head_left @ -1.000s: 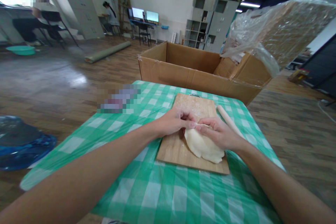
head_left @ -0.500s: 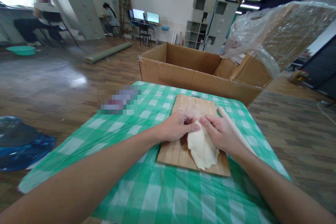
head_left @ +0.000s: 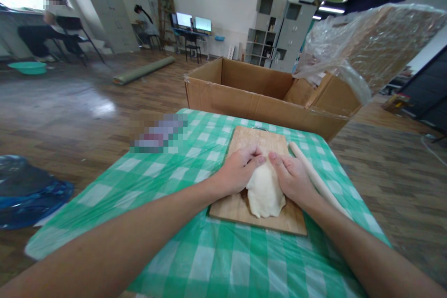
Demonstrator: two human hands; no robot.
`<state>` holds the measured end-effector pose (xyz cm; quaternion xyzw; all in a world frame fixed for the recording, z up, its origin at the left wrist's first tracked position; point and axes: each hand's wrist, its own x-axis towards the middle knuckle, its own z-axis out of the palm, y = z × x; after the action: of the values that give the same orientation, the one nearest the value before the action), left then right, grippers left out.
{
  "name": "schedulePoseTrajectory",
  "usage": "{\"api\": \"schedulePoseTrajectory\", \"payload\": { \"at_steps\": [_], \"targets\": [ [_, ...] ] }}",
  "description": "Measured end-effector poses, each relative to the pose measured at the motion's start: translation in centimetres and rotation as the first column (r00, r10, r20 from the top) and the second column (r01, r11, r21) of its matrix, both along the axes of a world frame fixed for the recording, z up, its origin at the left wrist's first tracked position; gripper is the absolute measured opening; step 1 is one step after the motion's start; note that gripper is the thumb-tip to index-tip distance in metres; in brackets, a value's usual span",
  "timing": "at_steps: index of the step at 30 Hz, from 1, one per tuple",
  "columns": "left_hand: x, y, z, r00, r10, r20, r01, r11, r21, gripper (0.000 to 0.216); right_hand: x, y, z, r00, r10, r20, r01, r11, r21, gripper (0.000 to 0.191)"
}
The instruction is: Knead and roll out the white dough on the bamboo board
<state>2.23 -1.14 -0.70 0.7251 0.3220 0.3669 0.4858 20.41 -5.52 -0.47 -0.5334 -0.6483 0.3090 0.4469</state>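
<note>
A pale lump of dough (head_left: pixel 264 192) lies on a wooden cutting board (head_left: pixel 258 139) on the green checked tablecloth (head_left: pixel 195 251). My left hand (head_left: pixel 239 171) presses on the dough's left side with curled fingers. Along the dough's right side my right hand (head_left: pixel 293 178) lies with its fingers held together. The two sets of fingertips nearly meet at the dough's far end. A wooden rolling pin (head_left: pixel 316 179) lies just right of the board, beside my right wrist.
An open cardboard box (head_left: pixel 258 93) stands behind the table, with crumpled clear plastic (head_left: pixel 366 46) over its right side. A blue bundle (head_left: pixel 31 191) lies on the wooden floor at left. People sit at desks far back.
The dough was held up by its far edge between both hands; it now lies folded and narrower on the board, and both hands have come down onto its sides.
</note>
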Motion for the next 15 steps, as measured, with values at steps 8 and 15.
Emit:
{"api": "schedulePoseTrajectory", "payload": {
  "at_steps": [8, 15],
  "targets": [
    [0.0, -0.1, -0.1, 0.997, -0.081, -0.002, 0.08, 0.997, -0.016, 0.045, -0.3, -0.1, -0.4, 0.983, -0.154, -0.096, 0.159, 0.986, 0.042, 0.052],
    [0.4, -1.1, 0.1, 0.972, 0.145, -0.183, -0.097, 0.965, 0.245, 0.038, -0.9, -0.3, 0.0, 0.996, -0.086, -0.039, 0.089, 0.993, 0.074, 0.045]
  ]
}}
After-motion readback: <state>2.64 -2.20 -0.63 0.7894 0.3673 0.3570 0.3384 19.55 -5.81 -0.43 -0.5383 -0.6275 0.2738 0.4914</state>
